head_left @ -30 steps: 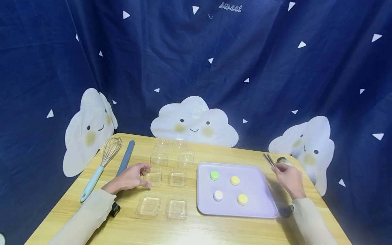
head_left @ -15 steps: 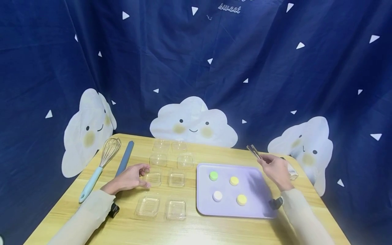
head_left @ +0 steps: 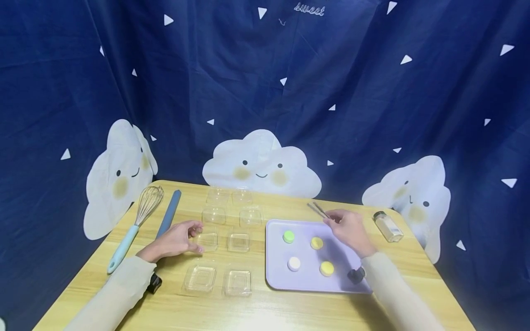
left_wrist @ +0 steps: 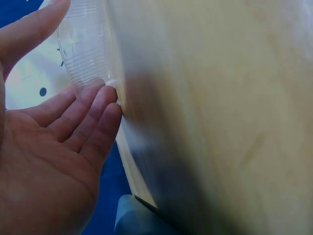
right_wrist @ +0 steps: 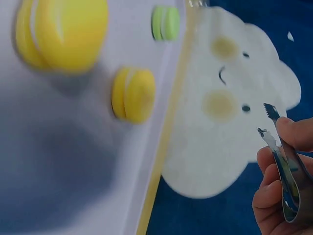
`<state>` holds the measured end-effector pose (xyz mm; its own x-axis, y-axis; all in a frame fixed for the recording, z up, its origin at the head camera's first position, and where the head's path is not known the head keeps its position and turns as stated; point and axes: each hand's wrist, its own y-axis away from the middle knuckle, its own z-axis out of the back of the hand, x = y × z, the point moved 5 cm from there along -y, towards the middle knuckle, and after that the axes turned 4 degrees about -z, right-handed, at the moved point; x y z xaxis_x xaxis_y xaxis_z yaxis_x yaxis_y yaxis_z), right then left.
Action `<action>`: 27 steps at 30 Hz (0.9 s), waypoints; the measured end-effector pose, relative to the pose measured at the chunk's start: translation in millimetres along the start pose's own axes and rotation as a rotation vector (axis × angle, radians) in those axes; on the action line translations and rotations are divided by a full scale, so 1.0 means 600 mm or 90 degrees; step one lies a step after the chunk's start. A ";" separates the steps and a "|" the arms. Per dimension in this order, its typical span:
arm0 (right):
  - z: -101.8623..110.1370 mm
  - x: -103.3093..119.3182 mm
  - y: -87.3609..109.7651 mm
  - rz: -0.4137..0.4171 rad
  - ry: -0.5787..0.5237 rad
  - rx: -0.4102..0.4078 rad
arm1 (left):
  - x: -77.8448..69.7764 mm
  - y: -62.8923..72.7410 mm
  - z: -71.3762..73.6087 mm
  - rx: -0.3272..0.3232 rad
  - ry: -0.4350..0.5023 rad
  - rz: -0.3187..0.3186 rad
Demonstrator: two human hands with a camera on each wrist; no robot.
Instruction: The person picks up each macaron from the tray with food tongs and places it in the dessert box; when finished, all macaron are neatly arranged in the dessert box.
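In the head view my left hand (head_left: 178,239) lies at the left side of a clear plastic box (head_left: 210,240), thumb apart from the fingers. The left wrist view shows the fingers loosely extended, their tips at the edge of the ribbed box (left_wrist: 85,49). My right hand (head_left: 349,230) holds small metal tongs (head_left: 319,210) over the upper right of a lilac tray (head_left: 277,253); their serrated tips (right_wrist: 270,111) stand apart with nothing between them. On the tray sit a green macaron (head_left: 288,236), a white one and two yellow macarons (head_left: 316,243).
Several more clear boxes (head_left: 238,281) stand in rows left of the tray. A whisk (head_left: 134,227) and a blue-grey flat bar (head_left: 169,214) lie at the left. Toward the right back edge lies a dark-capped jar (head_left: 388,227). A blue curtain (head_left: 290,101) hangs behind the table.
My right hand has carried the tongs leftward from beside the jar to above the tray, and the jar has come into full view. The left hand stays in place.
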<state>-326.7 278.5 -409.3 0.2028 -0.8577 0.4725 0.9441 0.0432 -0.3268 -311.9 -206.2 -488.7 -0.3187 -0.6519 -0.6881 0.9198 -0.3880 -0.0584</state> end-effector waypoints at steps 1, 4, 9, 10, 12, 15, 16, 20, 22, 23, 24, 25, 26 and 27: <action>-0.006 0.005 0.002 0.006 -0.001 0.009 | 0.000 0.000 0.000 0.000 -0.001 -0.001; -0.025 0.019 0.008 0.011 0.004 0.045 | 0.001 0.000 0.000 0.000 -0.002 -0.004; -0.057 0.031 0.020 -0.017 0.031 0.117 | 0.002 0.000 0.000 0.000 -0.006 -0.007; -0.064 0.032 0.022 -0.016 0.030 0.128 | 0.002 -0.001 0.000 0.001 -0.008 -0.007; -0.077 0.034 0.026 -0.009 0.025 0.141 | 0.002 -0.001 -0.001 0.001 -0.009 -0.007; -0.090 0.037 0.030 0.011 0.006 0.141 | 0.000 -0.001 0.000 0.001 -0.008 -0.005; -0.094 0.038 0.031 0.014 0.002 0.141 | -0.001 -0.001 0.000 0.001 -0.008 -0.005; -0.106 0.038 0.036 0.014 -0.009 0.147 | -0.004 0.000 0.000 0.001 -0.007 -0.003; -0.110 0.037 0.037 0.016 -0.014 0.149 | -0.005 0.000 0.001 0.001 -0.006 -0.003; -0.111 0.037 0.037 0.018 -0.016 0.149 | -0.005 0.000 0.001 0.001 -0.005 -0.002; -0.113 0.037 0.037 0.020 -0.018 0.149 | -0.005 0.000 0.001 0.001 -0.003 -0.001; -0.114 0.036 0.037 0.021 -0.016 0.149 | -0.005 0.001 0.001 0.001 -0.002 0.000; -0.115 0.036 0.037 0.020 -0.017 0.150 | -0.005 0.001 0.000 0.001 -0.001 0.001; -0.116 0.035 0.037 0.020 -0.016 0.152 | -0.004 0.001 0.000 0.001 0.001 0.002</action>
<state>-319.7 225.8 -463.7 0.2365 -0.8414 0.4859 0.9713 0.1918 -0.1408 -310.4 -204.8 -487.1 -0.3155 -0.6520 -0.6895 0.9204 -0.3871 -0.0552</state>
